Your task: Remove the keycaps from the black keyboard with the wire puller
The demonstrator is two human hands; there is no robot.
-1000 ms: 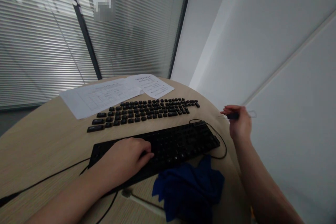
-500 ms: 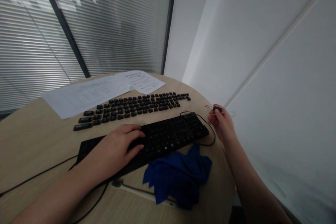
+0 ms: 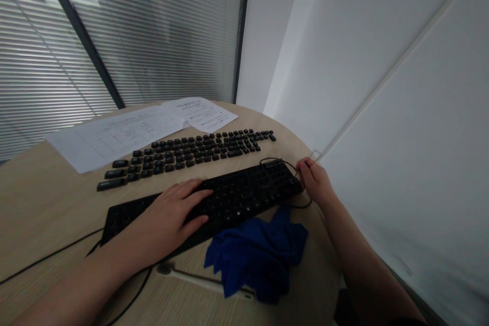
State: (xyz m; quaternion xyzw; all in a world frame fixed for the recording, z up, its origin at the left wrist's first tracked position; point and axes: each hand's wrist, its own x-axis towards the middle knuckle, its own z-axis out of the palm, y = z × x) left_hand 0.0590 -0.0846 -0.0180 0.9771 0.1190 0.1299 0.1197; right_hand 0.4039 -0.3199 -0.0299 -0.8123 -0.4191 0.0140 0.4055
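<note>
A black keyboard [image 3: 225, 198] lies at an angle across the table, many of its keycaps off. My left hand [image 3: 178, 211] rests flat on its left half, fingers spread. At the keyboard's right end my right hand [image 3: 312, 177] is closed on a wire keycap puller [image 3: 315, 154], whose loop sticks out above the fingers. The puller's other end is down by the keyboard's right edge, too small to make out clearly. Behind the keyboard, loose black keycaps [image 3: 191, 154] are laid out in rows.
A crumpled blue cloth [image 3: 260, 254] lies in front of the keyboard, partly over a thin brush [image 3: 198, 280]. Printed papers [image 3: 114, 135] are at the back left. Black cables [image 3: 49, 257] run from the left and round the keyboard's right end. A white wall [image 3: 362, 61] stands close on the right.
My right hand has moved left and down to the keyboard's right end and turned. The black keycap seen in its fingers before is out of sight now. My left hand stays on the keyboard.
</note>
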